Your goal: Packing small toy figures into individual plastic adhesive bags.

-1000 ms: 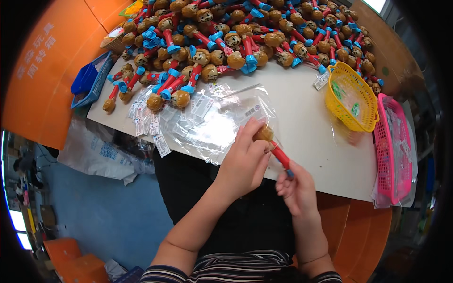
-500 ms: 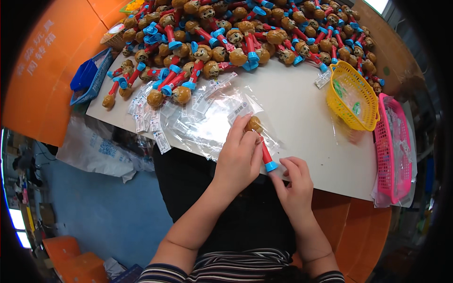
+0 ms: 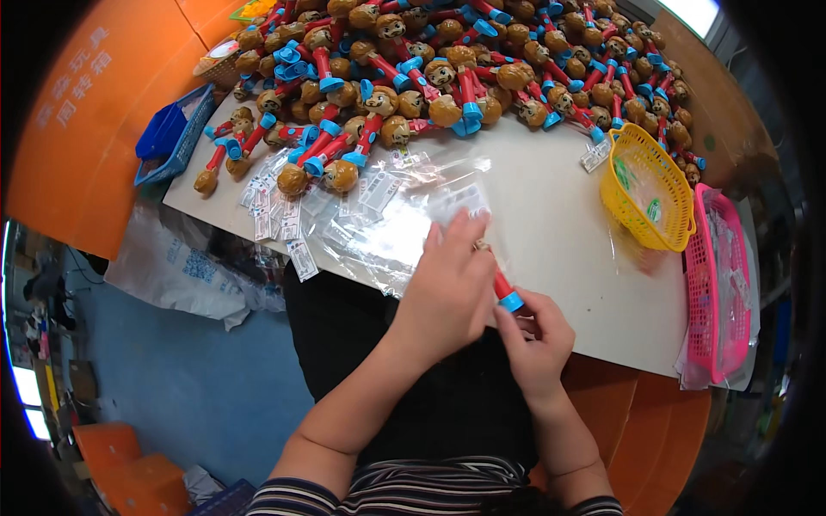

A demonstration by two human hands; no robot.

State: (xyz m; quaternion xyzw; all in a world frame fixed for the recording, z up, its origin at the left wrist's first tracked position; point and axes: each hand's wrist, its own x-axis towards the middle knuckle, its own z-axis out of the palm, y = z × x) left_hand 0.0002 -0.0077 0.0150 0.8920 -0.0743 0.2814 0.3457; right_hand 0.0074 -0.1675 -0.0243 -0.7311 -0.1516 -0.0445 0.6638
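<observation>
Red figurine toy (image 3: pixel 502 285), blue base (image 3: pixel 512 302) toward five o'clock. Right fingers (image 3: pixel 508 328) pinch base; left fingers (image 3: pixel 462 236) half-curled over head end, grip hidden. Slack plastic film (image 3: pixel 396 228), ten o'clock, could snag it.

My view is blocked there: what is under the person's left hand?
A red tubular plastic toy emerges from under the left hand; some red shaft and its blue end show. Its top is mostly covered; anything else directly beneath is hidden.

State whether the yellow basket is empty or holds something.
It holds something: inside the yellow basket, green patches show amid what looks like clear plastic.
</observation>
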